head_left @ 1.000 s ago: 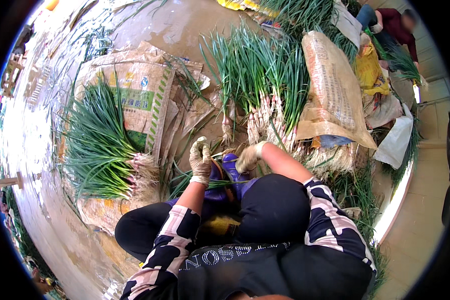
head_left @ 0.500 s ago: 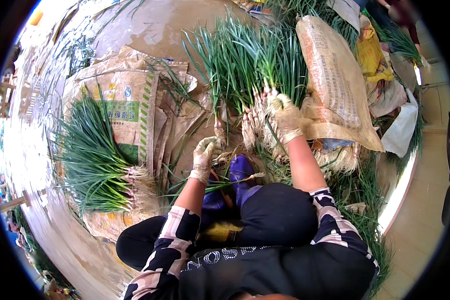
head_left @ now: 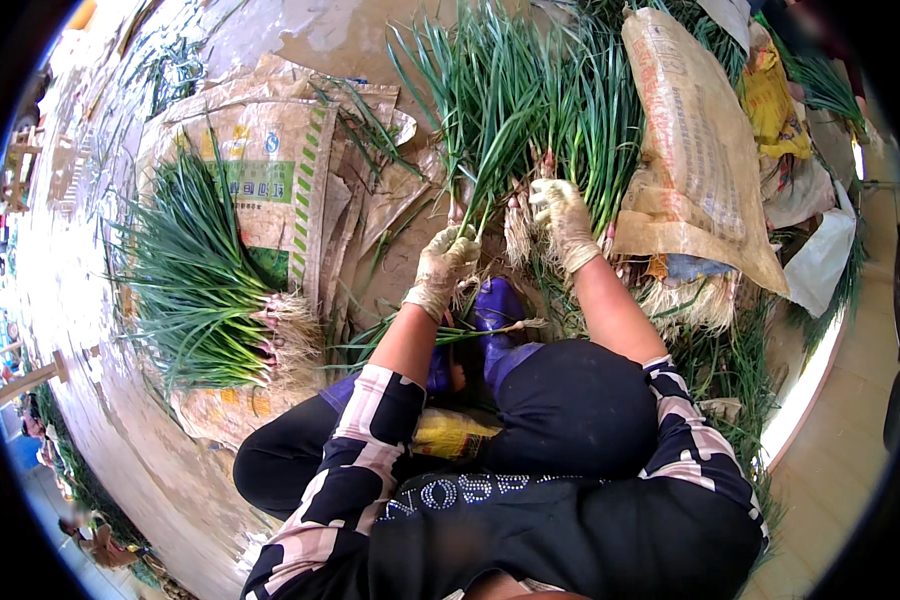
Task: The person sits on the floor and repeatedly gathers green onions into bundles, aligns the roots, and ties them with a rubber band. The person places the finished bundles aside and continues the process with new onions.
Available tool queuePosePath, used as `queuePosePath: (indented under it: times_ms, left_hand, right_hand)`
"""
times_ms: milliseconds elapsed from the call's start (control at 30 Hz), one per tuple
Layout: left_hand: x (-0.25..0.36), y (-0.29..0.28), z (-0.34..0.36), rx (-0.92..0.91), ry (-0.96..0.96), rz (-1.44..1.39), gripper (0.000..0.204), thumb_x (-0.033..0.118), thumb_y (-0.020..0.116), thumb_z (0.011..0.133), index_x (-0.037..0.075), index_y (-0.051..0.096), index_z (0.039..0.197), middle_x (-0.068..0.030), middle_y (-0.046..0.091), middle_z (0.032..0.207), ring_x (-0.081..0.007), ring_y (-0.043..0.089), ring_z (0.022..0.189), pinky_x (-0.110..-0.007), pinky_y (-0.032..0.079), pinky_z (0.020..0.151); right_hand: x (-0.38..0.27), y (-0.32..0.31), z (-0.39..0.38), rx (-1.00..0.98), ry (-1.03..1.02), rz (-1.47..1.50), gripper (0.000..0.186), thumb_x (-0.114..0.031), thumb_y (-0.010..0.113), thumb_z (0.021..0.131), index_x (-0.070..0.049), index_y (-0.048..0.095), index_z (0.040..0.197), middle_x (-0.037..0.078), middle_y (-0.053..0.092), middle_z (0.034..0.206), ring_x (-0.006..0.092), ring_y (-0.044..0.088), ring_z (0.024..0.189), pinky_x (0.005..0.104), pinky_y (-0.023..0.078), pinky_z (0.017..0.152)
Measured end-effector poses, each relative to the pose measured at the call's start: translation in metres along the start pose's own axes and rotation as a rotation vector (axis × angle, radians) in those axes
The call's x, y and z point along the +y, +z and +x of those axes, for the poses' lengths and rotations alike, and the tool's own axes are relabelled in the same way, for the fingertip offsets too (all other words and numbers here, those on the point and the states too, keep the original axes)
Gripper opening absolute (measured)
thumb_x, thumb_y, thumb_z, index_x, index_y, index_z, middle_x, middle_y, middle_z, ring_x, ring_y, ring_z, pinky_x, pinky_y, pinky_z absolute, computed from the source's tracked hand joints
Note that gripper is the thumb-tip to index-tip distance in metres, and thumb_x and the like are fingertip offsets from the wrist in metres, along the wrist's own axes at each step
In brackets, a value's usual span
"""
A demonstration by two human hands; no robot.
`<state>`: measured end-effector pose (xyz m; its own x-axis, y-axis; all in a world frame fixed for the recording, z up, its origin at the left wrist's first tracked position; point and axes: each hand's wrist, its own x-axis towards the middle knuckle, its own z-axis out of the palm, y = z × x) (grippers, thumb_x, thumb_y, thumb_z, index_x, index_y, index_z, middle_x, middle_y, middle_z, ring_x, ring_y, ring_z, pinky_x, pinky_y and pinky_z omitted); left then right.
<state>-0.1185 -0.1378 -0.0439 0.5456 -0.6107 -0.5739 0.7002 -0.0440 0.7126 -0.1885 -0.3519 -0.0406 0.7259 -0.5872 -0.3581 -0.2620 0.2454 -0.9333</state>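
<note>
Left hand (head_left: pixel 445 262): Wore a pale, soiled glove; bent its fingers around the lower ends of a few held scallions (head_left: pixel 488 205), just beside the nearest edge of the heap.
Held scallions: Ran up and away from the fingers, with leaves merging into the greenery behind.
Right hand (head_left: pixel 565 218): Wore a matching glove; hung half-curled at the root ends of the heap; could not make out a hold on any stalk.
Scallion heap (head_left: pixel 580 100): Lay ahead of both hands, with leaves pointing away and pale roots toward the person.
Left bundle (head_left: pixel 195 285): Rested on a flattened sack (head_left: pixel 280 220), well apart from the hands, with roots facing right.
Loose scallion (head_left: pixel 515 327): Lay crosswise by the purple boots (head_left: pixel 500 305), with roots to the right.
Tan sack (head_left: pixel 685 150): Lay just right of the heap, with roots (head_left: pixel 690 303) poking out from beneath its lower edge.
Yellow sack (head_left: pixel 775 105): Sat farther right, near a white sheet (head_left: pixel 820 265).
Floor (head_left: pixel 100 410): Shone wet along the left.
</note>
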Motion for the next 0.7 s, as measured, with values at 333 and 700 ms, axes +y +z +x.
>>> queuePosePath:
  times_ms: [333,700]
  left_hand:
    - [-0.003,-0.004,-0.020,-0.250,0.125,-0.394,0.029,0.030,0.048,0.090,0.007,0.054,0.108,0.0013,0.053,0.080,-0.0083,0.049,0.068,-0.020,0.039,0.054]
    - [-0.030,0.002,-0.031,0.152,0.188,-0.007,0.020,0.026,0.048,0.091,0.008,0.054,0.098,0.0045,0.053,0.068,-0.0034,0.044,0.053,-0.016,0.034,0.047]
  right_hand:
    - [-0.013,0.048,-0.013,0.136,-0.437,-0.025,0.032,-0.007,0.059,0.079,-0.005,0.049,0.109,0.009,0.049,0.109,0.0152,0.051,0.090,0.0260,0.049,0.073]
    - [-0.003,0.084,-0.042,-0.413,-0.242,-0.407,0.068,-0.023,0.067,0.077,0.000,0.028,0.128,0.019,0.051,0.112,0.0278,0.056,0.098,0.0333,0.045,0.082]
